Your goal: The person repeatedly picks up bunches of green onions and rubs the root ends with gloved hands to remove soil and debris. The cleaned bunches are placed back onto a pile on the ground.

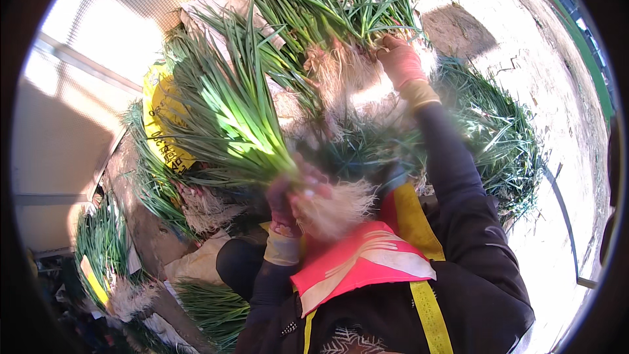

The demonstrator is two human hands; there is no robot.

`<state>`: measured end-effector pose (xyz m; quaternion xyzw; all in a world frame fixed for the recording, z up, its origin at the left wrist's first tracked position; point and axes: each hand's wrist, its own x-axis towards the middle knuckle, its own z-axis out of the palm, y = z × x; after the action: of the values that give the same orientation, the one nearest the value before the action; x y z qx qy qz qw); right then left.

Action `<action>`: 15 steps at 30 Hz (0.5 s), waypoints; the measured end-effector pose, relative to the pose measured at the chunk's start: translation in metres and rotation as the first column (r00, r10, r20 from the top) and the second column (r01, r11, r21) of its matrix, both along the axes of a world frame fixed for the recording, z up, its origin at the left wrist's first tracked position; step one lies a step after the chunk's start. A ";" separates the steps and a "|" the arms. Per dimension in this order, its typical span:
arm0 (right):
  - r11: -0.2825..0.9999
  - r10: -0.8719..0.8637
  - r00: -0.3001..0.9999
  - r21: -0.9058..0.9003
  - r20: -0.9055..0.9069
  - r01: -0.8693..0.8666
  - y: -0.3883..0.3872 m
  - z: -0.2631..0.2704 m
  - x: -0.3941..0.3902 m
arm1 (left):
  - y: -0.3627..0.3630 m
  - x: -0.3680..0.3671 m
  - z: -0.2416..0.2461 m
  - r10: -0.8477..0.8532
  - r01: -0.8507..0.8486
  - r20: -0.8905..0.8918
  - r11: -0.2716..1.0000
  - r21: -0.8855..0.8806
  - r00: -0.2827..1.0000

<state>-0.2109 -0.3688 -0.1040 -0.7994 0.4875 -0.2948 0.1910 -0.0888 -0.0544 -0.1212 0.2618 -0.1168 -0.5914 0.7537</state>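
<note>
My left hand (284, 201), in a reddish glove with a pale cuff, grips a bunch of green garlic (248, 128) near its base. The long flat leaves fan up and left, while pale stringy roots (339, 206) spread out on the right, close to my apron (361, 260). My right hand (402, 63), in a pink glove, reaches forward to a big heap of the same plants (334, 5). Its fingers touch the stems just above the roots; whether they close on any is hidden. Blur softens the left hand and the bunch's roots.
Loose green leaves (501, 142) lie heaped on the right. More bundles rest at the left, one (206, 206) beside a yellow bag (164, 113) bearing writing, another (105, 250) lower down. A mesh-like sheet wall (59, 152) borders the left side. Sunlit ground (555, 108) stretches along the right.
</note>
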 end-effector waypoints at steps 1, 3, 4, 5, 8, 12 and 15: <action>0.997 -0.009 0.994 0.077 -0.106 0.017 -0.010 0.011 0.010 | -0.001 0.002 -0.001 -0.021 0.021 -0.017 1.000 0.006 1.000; 0.972 0.068 0.965 0.235 -0.251 -0.008 -0.017 0.020 0.031 | -0.003 0.003 -0.004 -0.052 0.053 -0.050 0.998 0.018 0.997; 0.943 0.158 0.940 0.329 -0.301 -0.054 -0.018 0.022 0.036 | -0.003 0.004 -0.005 -0.031 0.032 -0.021 0.998 0.053 0.999; 0.910 0.200 0.961 0.401 -0.191 -0.109 -0.016 0.018 0.043 | -0.004 0.005 -0.006 -0.024 0.026 -0.036 0.999 0.044 0.999; 0.849 0.228 0.951 0.436 0.210 -0.300 -0.005 -0.004 0.046 | -0.006 0.001 -0.009 0.063 -0.056 -0.148 0.997 0.053 0.987; 0.876 0.108 0.972 0.442 0.209 -0.192 -0.003 -0.013 0.033 | -0.004 -0.002 -0.006 0.024 -0.018 -0.112 0.998 0.058 0.993; 0.858 -0.070 0.866 0.473 0.494 -0.200 0.001 -0.009 0.003 | -0.004 -0.001 -0.003 0.023 -0.022 -0.030 0.999 0.027 0.999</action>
<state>-0.2077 -0.3674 -0.1126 -0.6339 0.4539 -0.3433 0.5237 -0.0895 -0.0582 -0.1238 0.2643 -0.0944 -0.5883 0.7584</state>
